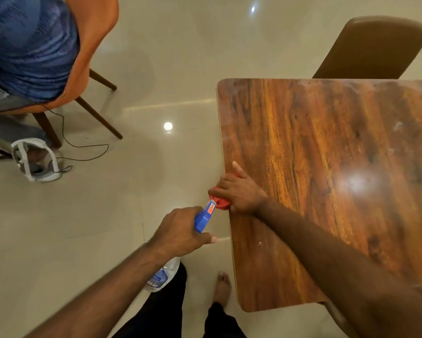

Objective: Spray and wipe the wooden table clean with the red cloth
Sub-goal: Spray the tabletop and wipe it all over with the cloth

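At ten o'clock an orange chair [92,45] is standing well apart from the work. At seven o'clock your left hand [180,230] is gripping the spray bottle [204,217] off the table, its nozzle pointing toward the cloth, probably so the next spray is ready. Near six o'clock your right hand [239,191] is curling over the bunched red cloth [219,203], pressing it onto the left edge of the wooden table [327,154], which is filling three o'clock, apparently to wipe the rim.

1. I read this as a home dining area: a glossy wooden table [327,167] with a brown padded chair [371,50] at its far edge.
2. I see polished cream floor tiles [107,215], an orange chair [92,45] with someone seated, and a bare foot [222,286].
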### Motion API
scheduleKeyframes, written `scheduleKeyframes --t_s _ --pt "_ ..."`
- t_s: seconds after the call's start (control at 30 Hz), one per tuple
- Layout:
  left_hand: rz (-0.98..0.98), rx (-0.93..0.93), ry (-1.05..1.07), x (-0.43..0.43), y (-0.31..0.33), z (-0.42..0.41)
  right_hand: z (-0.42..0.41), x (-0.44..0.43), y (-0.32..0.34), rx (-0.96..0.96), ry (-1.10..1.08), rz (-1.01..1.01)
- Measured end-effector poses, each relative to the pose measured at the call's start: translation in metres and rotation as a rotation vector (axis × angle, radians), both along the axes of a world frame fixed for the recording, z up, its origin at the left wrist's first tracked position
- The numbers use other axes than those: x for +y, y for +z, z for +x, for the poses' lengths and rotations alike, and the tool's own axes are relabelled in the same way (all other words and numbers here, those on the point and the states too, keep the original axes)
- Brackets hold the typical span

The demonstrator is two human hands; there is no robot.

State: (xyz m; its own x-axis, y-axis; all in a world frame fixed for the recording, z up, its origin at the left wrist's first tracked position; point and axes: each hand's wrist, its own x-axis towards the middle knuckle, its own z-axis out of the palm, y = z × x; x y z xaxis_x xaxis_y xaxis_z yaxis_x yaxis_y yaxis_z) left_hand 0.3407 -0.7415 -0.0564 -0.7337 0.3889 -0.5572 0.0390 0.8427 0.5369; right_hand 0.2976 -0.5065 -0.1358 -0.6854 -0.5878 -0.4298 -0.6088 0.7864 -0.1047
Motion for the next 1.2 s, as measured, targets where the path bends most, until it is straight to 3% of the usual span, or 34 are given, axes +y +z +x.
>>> scheduleKeyframes --t_s 0.13,0.4,0.5,0.63,0.83,0.97,1.2 --pt "0.021 0.044 -0.058 -0.02 0.003 -0.024 -0.04 -0.018 0.008 0.013 -0.126 0.128" --pt "0.071 0.05 -0.148 -0.036 0.005 -0.058 0.09 -0.033 0.019 -0.149 -0.036 0.067" --pt "0.059 0.049 -0.164 -0.026 0.006 -0.064 0.067 -0.029 0.016 -0.116 -0.009 0.087" --pt "-0.006 0.017 -0.181 -0.008 0.007 -0.083 0.011 -0.033 0.01 -0.079 -0.152 0.126" --pt "-0.021 0.018 -0.196 0.0 0.003 -0.117 0.029 -0.032 0.004 -0.13 -0.17 0.037" --pt "0.02 0.04 -0.203 -0.006 0.0 -0.141 -0.04 -0.01 -0.012 -0.022 -0.176 -0.042" --pt "0.043 0.002 -0.153 -0.004 0.014 -0.197 -0.202 -0.005 -0.017 0.114 -0.41 -0.145"
